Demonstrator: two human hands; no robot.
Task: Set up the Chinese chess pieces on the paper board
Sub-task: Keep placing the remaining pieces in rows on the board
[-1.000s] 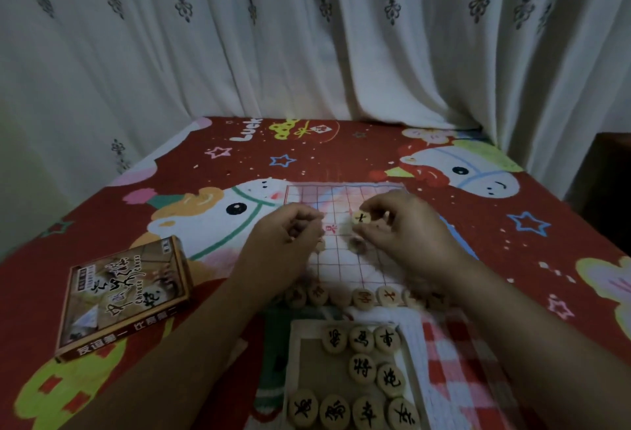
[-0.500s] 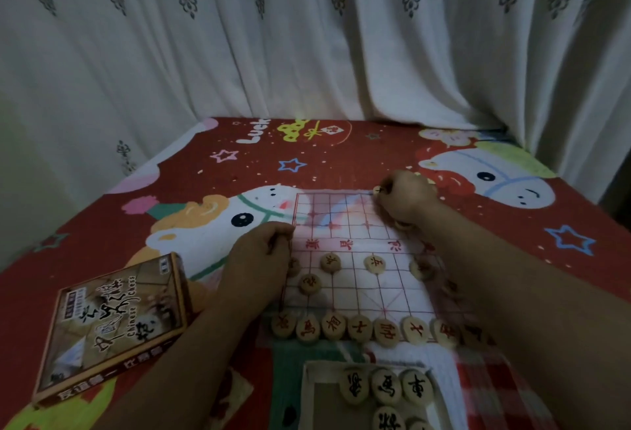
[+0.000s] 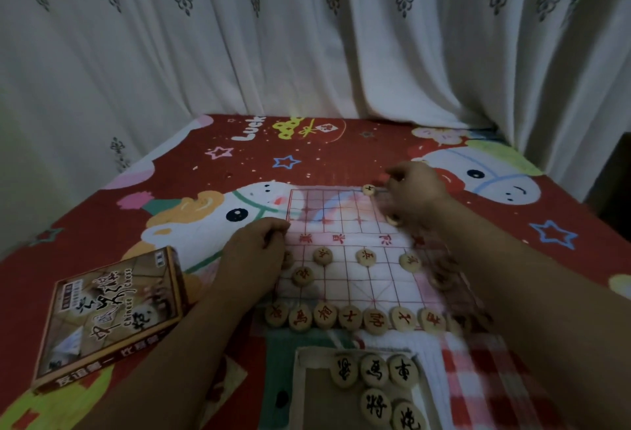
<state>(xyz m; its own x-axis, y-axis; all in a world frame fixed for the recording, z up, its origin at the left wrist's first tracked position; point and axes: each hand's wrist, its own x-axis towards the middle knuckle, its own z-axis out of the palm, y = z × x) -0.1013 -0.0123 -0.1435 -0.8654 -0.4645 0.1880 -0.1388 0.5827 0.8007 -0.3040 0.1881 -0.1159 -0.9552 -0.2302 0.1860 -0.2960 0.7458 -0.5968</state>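
Lining the paper board [image 3: 345, 224], seven red pieces [image 3: 350, 317] are showing nearest; right hand [image 3: 415, 195] is blurring, grip unclear; left hand [image 3: 254, 252] is curling closed.

Pale round pieces [image 3: 350, 317] with red characters line a white, red-gridded paper board [image 3: 345, 224].

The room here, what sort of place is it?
Probably a bedroom at home: a red cartoon-print blanket covers what looks like a bed, white patterned curtains hang close behind, and a chess box lies on it.
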